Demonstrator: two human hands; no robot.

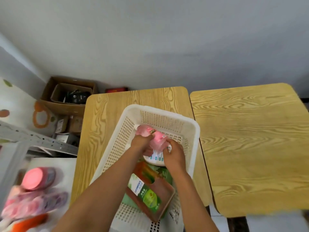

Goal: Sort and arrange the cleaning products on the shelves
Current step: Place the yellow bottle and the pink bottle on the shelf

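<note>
- The white basket point(192, 129) sits on the left wooden table point(107, 114), and both my hands are down inside it; if I tug upward hard, I judge the light basket could shift with me
- The brown bottle with the green label point(150, 196) lies loose below my wrists, so a forearm could knock it
- The pink bottle point(155, 138) lies in the basket's middle, over a white item; it looks slick and could slip
- My left hand point(142, 144) curls round its near side
- My right hand point(173, 154) pinches its labelled end; a label alone may tear
</note>
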